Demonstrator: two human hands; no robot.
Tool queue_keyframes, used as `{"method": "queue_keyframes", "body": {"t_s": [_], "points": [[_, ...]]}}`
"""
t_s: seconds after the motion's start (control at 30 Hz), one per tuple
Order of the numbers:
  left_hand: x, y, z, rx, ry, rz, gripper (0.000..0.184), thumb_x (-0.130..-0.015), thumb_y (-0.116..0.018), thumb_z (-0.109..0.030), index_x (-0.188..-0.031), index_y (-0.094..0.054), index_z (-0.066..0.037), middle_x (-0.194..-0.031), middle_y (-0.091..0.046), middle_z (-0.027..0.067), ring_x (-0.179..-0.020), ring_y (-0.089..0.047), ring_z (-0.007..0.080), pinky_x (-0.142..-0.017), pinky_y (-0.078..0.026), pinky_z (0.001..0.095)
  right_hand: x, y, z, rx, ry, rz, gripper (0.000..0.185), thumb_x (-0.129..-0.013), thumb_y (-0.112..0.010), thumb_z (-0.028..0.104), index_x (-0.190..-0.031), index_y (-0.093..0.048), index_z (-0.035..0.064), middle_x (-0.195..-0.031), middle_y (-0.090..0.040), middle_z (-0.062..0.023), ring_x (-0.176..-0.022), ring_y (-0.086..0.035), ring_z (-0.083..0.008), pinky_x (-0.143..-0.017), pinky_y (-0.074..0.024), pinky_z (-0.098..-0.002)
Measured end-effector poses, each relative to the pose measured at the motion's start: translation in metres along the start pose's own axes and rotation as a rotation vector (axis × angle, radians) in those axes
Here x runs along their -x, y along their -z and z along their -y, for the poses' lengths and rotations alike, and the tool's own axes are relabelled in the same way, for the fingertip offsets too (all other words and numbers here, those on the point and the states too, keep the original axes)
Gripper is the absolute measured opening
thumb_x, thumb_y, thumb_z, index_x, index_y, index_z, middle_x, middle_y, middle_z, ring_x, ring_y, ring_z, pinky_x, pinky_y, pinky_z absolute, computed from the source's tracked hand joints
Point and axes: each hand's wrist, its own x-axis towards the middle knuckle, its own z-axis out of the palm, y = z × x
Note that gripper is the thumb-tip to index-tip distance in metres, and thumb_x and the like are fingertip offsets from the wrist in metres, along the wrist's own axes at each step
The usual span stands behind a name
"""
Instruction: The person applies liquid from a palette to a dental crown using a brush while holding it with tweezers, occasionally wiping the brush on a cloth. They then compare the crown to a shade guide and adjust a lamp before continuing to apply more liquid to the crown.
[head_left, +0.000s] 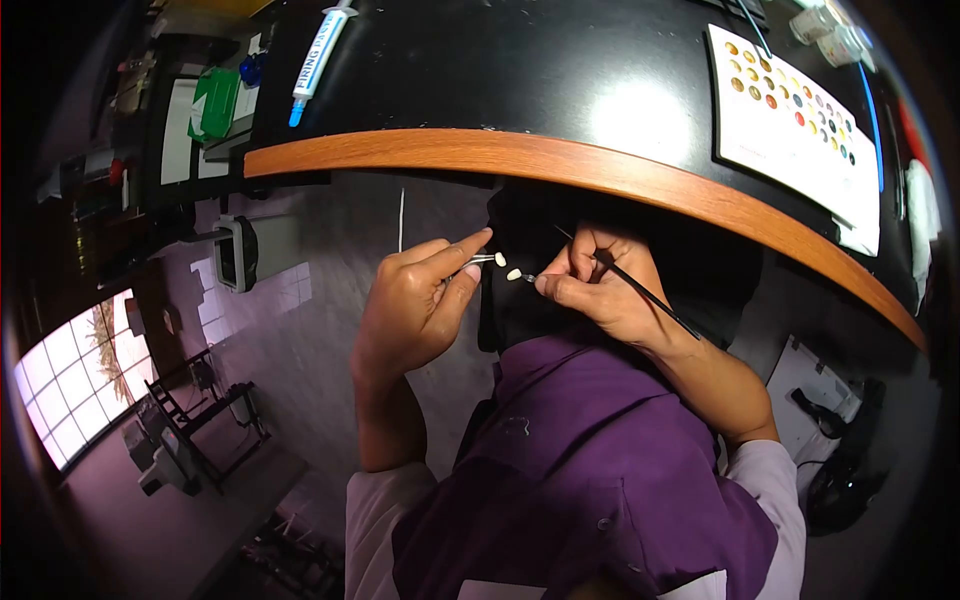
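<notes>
Gripped metal tweezers (484, 258) between the thumb and fingers of the left hand (412, 300), closed on the tool. Held the first white tooth-shaped piece (501, 259) at the tweezer tips, just beyond the left thumb. Pinched a short metal stem (530, 279) between the thumb and fingers of the right hand (608, 285), closed on the part. Held the second white tooth-shaped piece (514, 274) at the free end of the stem, outside the fingertips.

Positioned both pieces between the hands, just beside each other, with a narrow gap. Set the first piece slightly nearer the wooden table edge (500, 145) than the second. Could not tell the exact contact at the tweezer tips, owing to small size.

Carried a slender dark-handled tool (650, 295) in the right hand also, slanted across the hand, with the rear end over the wrist. Worked off the table, on the near side of the edge, above a purple apron (590, 430). Showed a labelled syringe (320, 60) and a printed colour chart (790, 120) on the black tabletop (480, 80), well apart from both grips.
</notes>
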Motion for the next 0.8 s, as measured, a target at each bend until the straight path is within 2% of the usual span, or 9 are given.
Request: {"method": "queue_keyframes", "body": {"t_s": [0.2,0.27,0.6,0.7,0.8], "points": [[0.006,-0.016,0.004,-0.021,0.01,-0.028,0.036,-0.097,-0.065,0.003,-0.131,-0.074,0.004,-0.072,-0.056,0.0069,-0.062,-0.05,0.0126,-0.058,-0.04,0.0307,0.004,0.004,-0.013,-0.076,-0.056,0.0,0.037,-0.088,-0.08,-0.004,-0.074,-0.049,0.0098,-0.086,-0.077,-0.0138,-0.087,-0.076,-0.0142,-0.076,-0.0596,-0.0285],[0.007,-0.026,0.01,0.011,-0.018,-0.058,0.034,-0.097,-0.068,0.002,-0.13,-0.074,0.004,-0.072,-0.054,0.0062,-0.059,-0.047,0.012,-0.055,-0.039,0.0306,0.004,0.006,-0.017,-0.077,-0.071,-0.02,0.037,-0.088,-0.08,-0.004,-0.074,-0.049,0.0098,-0.085,-0.077,-0.0135,-0.087,-0.076,-0.0142,-0.077,-0.0595,-0.029],[0.006,-0.049,0.011,0.107,0.005,-0.07,0.033,-0.098,-0.066,0.003,-0.131,-0.073,0.005,-0.072,-0.056,0.0058,-0.059,-0.048,0.0099,-0.055,-0.04,0.0291,0.006,0.02,-0.033,-0.088,-0.035,-0.023,0.036,-0.086,-0.079,-0.005,-0.074,-0.048,0.009,-0.08,-0.068,-0.0077,-0.085,-0.074,-0.0145,-0.078,-0.0595,-0.0298],[0.006,-0.049,0.011,0.119,0.029,-0.063,0.034,-0.097,-0.065,0.003,-0.131,-0.074,0.005,-0.073,-0.056,0.0059,-0.061,-0.05,0.0103,-0.056,-0.041,0.029,0.007,0.019,-0.029,-0.092,-0.061,-0.059,0.033,-0.083,-0.076,-0.009,-0.073,-0.049,0.0085,-0.077,-0.07,-0.0096,-0.083,-0.07,-0.0155,-0.087,-0.0573,-0.0322],[0.007,-0.047,0.011,0.113,0.064,-0.048,0.036,-0.096,-0.065,0.004,-0.131,-0.074,0.004,-0.073,-0.058,0.0069,-0.065,-0.054,0.0117,-0.06,-0.043,0.0297,0.004,0.018,-0.028,-0.126,-0.053,-0.053,0.033,-0.082,-0.077,-0.007,-0.072,-0.05,0.0089,-0.078,-0.069,-0.0091,-0.084,-0.069,-0.0154,-0.087,-0.0565,-0.0319]]}}
